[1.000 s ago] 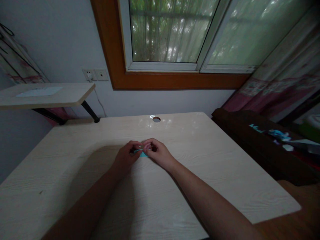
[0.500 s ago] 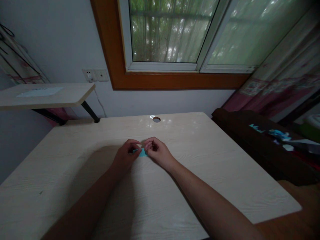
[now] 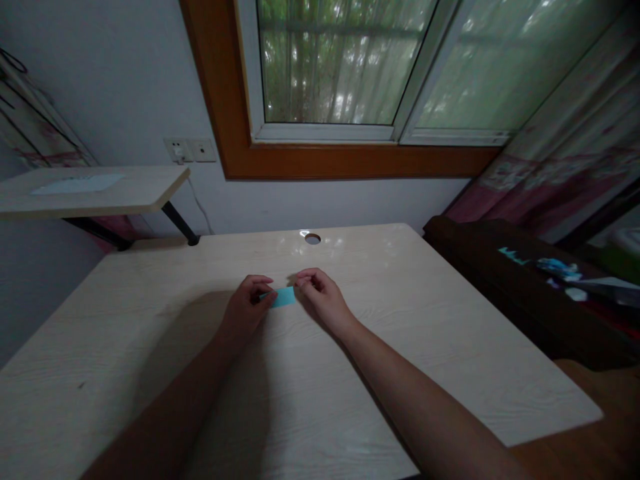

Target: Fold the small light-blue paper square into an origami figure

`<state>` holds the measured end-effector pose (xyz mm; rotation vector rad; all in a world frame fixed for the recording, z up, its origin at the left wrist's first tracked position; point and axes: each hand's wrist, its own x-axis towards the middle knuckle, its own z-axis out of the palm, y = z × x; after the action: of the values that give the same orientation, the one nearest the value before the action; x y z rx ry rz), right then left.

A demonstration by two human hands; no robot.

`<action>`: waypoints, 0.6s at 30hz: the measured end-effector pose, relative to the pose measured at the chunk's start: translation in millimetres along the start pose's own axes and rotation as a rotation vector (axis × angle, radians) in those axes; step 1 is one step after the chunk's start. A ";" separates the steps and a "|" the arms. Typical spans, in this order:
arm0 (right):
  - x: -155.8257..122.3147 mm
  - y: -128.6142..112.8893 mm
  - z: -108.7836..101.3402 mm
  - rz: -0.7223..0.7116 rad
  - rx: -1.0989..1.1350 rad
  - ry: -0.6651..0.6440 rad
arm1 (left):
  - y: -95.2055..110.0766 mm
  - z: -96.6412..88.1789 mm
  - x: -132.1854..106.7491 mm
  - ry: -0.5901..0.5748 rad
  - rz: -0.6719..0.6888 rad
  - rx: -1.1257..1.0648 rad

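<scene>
A small light-blue piece of paper lies flat between my two hands on the pale wooden desk. My left hand pinches its left end with curled fingers. My right hand pinches its right end, fingers pressed together. Both forearms reach in from the bottom of the view.
A round cable hole sits at the desk's far edge below the window. A raised side shelf stands at the far left. A dark sofa arm with small blue items borders the desk's right side.
My hands have moved slightly apart and away from me. The blue paper, mostly hidden between the fingers before, now shows as a wider flat strip.
</scene>
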<state>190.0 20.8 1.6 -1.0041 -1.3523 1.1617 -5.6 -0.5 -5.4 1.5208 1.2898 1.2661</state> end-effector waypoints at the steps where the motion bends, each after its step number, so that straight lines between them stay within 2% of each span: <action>1: -0.7 -1.0 -0.1 0.003 -0.015 -0.029 | 0.1 -0.1 -0.2 0.000 -0.001 -0.004; 7: -3.8 0.9 -1.4 0.027 -0.124 -0.208 | 2.3 0.4 -1.2 -0.016 0.010 -0.004; 18: -5.1 -1.0 -1.3 -0.051 -0.227 -0.228 | 6.9 -1.2 -0.6 -0.088 0.000 0.181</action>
<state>191.8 15.7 1.6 -1.0119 -1.7119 1.1274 -5.2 -2.5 1.4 1.6831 1.3771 1.0938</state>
